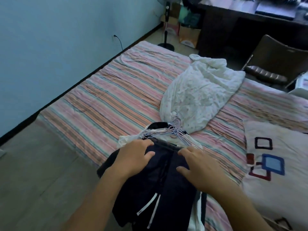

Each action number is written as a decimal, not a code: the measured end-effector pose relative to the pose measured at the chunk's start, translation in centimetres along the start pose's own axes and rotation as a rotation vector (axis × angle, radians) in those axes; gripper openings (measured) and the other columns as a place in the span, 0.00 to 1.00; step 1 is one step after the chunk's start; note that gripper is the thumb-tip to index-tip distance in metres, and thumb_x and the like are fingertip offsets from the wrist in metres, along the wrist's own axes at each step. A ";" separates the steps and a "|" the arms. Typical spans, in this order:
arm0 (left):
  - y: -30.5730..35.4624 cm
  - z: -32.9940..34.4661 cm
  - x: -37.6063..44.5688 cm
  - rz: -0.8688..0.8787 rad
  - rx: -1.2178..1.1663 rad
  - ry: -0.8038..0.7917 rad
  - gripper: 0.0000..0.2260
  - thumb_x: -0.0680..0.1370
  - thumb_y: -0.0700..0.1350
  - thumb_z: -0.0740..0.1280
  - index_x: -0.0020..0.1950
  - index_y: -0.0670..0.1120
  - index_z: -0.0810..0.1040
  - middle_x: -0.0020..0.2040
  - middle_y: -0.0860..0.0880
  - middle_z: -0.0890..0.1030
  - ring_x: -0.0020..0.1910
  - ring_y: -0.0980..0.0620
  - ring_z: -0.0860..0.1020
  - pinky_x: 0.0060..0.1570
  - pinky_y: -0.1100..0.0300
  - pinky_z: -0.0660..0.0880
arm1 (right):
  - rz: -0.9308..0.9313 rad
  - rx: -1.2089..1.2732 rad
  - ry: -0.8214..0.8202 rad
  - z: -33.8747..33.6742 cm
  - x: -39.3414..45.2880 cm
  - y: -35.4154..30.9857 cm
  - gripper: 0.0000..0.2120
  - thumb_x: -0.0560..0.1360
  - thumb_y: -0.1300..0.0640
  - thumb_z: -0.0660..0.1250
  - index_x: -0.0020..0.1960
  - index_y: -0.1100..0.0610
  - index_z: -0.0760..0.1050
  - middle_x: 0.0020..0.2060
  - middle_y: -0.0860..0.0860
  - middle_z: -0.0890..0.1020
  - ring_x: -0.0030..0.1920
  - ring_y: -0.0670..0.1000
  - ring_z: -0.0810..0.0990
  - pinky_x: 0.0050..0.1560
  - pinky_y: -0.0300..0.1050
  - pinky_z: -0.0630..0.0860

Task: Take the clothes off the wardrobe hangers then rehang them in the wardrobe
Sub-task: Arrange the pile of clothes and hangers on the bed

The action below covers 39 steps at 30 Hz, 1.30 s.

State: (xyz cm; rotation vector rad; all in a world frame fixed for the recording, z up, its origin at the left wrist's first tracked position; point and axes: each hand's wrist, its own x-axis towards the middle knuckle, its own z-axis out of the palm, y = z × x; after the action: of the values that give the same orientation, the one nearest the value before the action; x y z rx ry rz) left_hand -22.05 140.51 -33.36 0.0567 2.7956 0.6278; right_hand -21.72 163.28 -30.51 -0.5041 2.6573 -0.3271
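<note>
Clothes pile (160,180): lower centre of the frame, lying on the near edge of the bed and hanging partly over it — a dark navy garment with white drawstrings on top, white fabric showing beneath.
Hangers (175,130): a bunch of thin wire hangers, hooks gathered together, at the far end of the pile in mid-frame; their arms run in under the garments, so the clothes appear to be on them yet.
Left hand (135,155): fingers spread and lightly bent, resting flat on the left side of the dark garment near its top edge; it clamps nothing.
Right hand (198,165): fingers spread, pressing on the right side of the same garment just below the hangers; no grip that can be seen.
Bed (100,100): striped pink sheet, filling the middle of the frame.
White bundle (200,92): crumpled pale patterned cloth, centre right, touching the hanger hooks — whether it is a garment on a hanger cannot be told.
Pillow (270,164): right edge, with square motifs.
Wardrobe: not in view.
Done, by judgement: the clothes are out of the wardrobe and laid on the bed.
Left, by judgement: nearly everything — removing each garment from its hanger, rehanging, returning all to the wardrobe.
</note>
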 end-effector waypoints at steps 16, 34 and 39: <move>-5.9 14.5 21.2 -0.189 -0.041 -0.130 0.18 0.76 0.49 0.70 0.65 0.52 0.75 0.58 0.49 0.81 0.56 0.45 0.79 0.53 0.51 0.76 | 0.267 0.147 0.028 12.5 14.6 16.7 0.18 0.75 0.51 0.70 0.64 0.48 0.74 0.59 0.46 0.78 0.59 0.52 0.76 0.50 0.46 0.74; -14.5 30.0 30.4 -0.183 0.196 -0.149 0.43 0.69 0.53 0.78 0.78 0.49 0.59 0.72 0.45 0.68 0.70 0.41 0.66 0.65 0.46 0.69 | 0.460 0.088 -0.070 28.4 24.1 26.5 0.36 0.75 0.49 0.70 0.77 0.55 0.57 0.71 0.52 0.68 0.70 0.57 0.67 0.71 0.50 0.63; -14.7 29.3 30.1 -0.194 0.176 -0.133 0.46 0.64 0.55 0.80 0.77 0.51 0.63 0.63 0.43 0.71 0.65 0.41 0.69 0.61 0.45 0.71 | 0.483 0.026 -0.027 28.5 23.5 25.7 0.29 0.73 0.49 0.72 0.69 0.55 0.64 0.63 0.52 0.72 0.62 0.57 0.71 0.60 0.49 0.70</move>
State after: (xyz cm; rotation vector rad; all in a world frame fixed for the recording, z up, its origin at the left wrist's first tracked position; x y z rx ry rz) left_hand -42.64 142.28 -72.73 -0.1311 2.6778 0.3189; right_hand -36.86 173.03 -71.73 0.1467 2.6359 -0.2027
